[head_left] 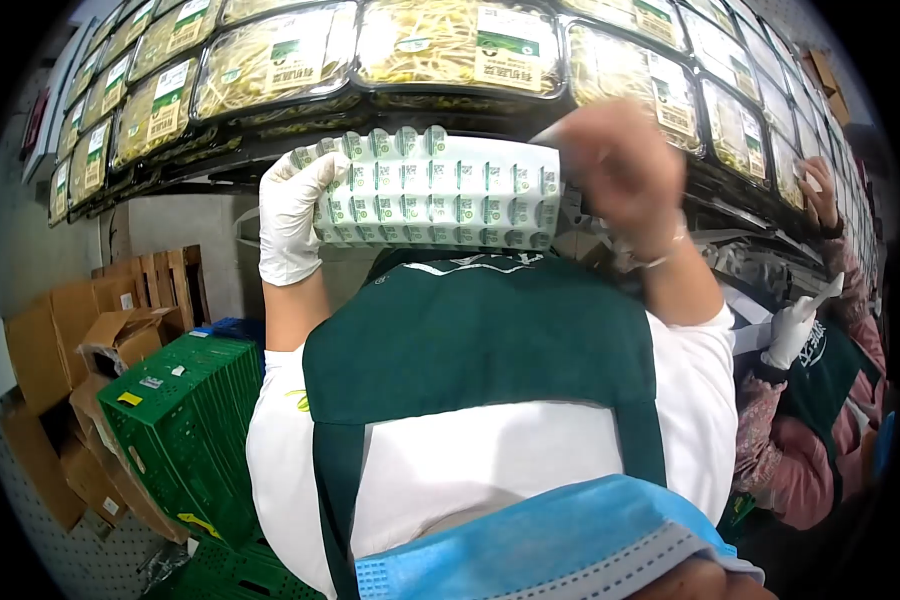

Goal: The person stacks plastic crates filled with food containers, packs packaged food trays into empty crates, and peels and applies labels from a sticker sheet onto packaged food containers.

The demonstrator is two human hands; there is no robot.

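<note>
My left hand [295,215], in a white glove, is closed on the left end of a sheet of stickers [435,195]. Rows of small round green-and-white labels with printed codes cover the sheet, and its top edge curls over. Bare and smeared by motion, my right hand [625,175] is raised beside the sheet's right end. Something pale shows at its fingertip, too blurred to name. Just beyond both hands stand clear-lidded black trays of bean sprouts [460,45], bearing green and tan labels.
At right, a co-worker in a dark green apron [810,385] has one gloved hand [790,335] and one bare hand [820,190] by the trays. Green plastic crates [185,430] and cardboard boxes [65,340] stand at lower left.
</note>
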